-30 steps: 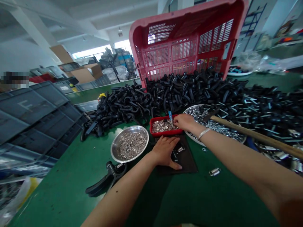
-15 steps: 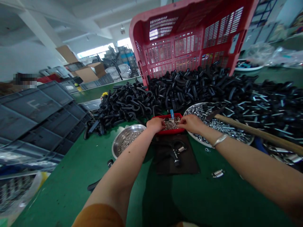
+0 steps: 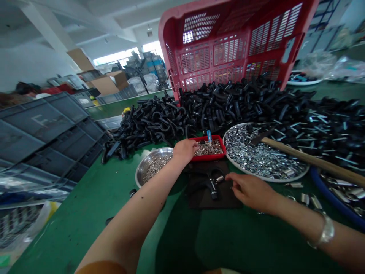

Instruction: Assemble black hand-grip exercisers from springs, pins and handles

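My left hand (image 3: 185,150) rests at the left edge of a red plastic tray (image 3: 208,157), its fingers bunched against the small silver metal parts inside. A blue-handled tool (image 3: 209,136) stands upright in that tray. My right hand (image 3: 251,192) is spread above a dark mat (image 3: 225,201), holding nothing visible. Its fingertips are just right of a black hand gripper with a metal spring (image 3: 212,186), which lies on the mat. A steel bowl of small metal rings (image 3: 139,171) sits left of the tray, partly hidden by my left forearm.
A heap of black plastic handles (image 3: 222,106) lies behind the tray, against a tipped red crate (image 3: 228,49). A round tray of steel nuts (image 3: 265,179) lies right, under a wooden-handled hammer (image 3: 310,158). Grey crates (image 3: 42,133) stand beyond the green table's left edge (image 3: 71,224).
My right hand has moved from the red tray's right side, down and rightward, to above the mat. My left hand stays at the tray's left edge.
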Motion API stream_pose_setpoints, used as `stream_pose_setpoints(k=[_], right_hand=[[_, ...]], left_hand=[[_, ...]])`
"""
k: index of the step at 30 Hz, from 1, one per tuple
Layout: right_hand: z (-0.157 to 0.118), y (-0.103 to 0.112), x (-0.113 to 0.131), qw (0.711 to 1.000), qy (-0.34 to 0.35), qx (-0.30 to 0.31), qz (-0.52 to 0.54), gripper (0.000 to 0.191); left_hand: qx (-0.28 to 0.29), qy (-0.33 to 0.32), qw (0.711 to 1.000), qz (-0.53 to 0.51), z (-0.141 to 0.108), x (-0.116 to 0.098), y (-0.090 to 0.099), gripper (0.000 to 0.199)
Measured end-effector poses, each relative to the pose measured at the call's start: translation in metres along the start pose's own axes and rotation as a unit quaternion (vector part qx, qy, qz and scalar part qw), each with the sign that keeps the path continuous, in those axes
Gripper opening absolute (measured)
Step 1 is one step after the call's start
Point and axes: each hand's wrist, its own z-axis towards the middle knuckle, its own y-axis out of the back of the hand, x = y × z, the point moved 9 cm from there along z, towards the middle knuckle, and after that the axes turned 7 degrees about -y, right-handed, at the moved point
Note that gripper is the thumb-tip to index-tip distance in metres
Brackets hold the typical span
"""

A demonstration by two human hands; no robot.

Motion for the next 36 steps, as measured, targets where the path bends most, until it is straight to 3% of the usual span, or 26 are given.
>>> stream_pose_setpoints(k=[4,8,12,15,19,22,27,30,36], right_hand=[[-0.011,-0.011,0.0,0.997,0.016,0.008,-0.077,0.04],[-0.005,0.011,-0.008,0.997,-0.001,-0.06,0.051,0.026],[0.007,0.023,-0.016,0.975,-0.025,-0.116,0.19,0.022],[0.015,0.018,-0.021,0.969,-0.049,-0.137,0.201,0.022],[0.02,0.015,-0.02,0.975,-0.044,-0.14,0.168,0.022],[0.021,0.017,-0.013,0.984,-0.028,-0.144,0.102,0.021],[0.02,0.013,0.006,0.984,0.0,-0.149,-0.1,0.022],[0.014,0.006,0.012,0.977,0.036,-0.156,-0.144,0.025],[-0.004,-0.004,0.012,0.966,0.071,-0.161,-0.19,0.043]], left_hand=[[0.025,-0.024,0.999,-0.003,-0.015,-0.005,0.001,0.021],[-0.024,-0.051,0.989,-0.138,-0.037,-0.025,0.013,0.021],[0.041,-0.035,0.929,-0.366,-0.059,-0.047,-0.011,0.017],[0.022,-0.015,0.919,-0.394,-0.068,-0.052,-0.02,0.021],[-0.006,-0.019,0.909,-0.416,-0.074,-0.053,-0.022,0.026],[-0.03,0.03,0.879,-0.476,-0.079,-0.044,-0.026,0.023],[-0.04,0.083,0.819,-0.566,-0.085,-0.037,-0.038,0.021],[-0.025,0.057,0.833,-0.551,-0.088,-0.039,-0.039,0.023],[-0.032,0.006,0.927,-0.373,-0.087,-0.044,-0.022,0.016]])
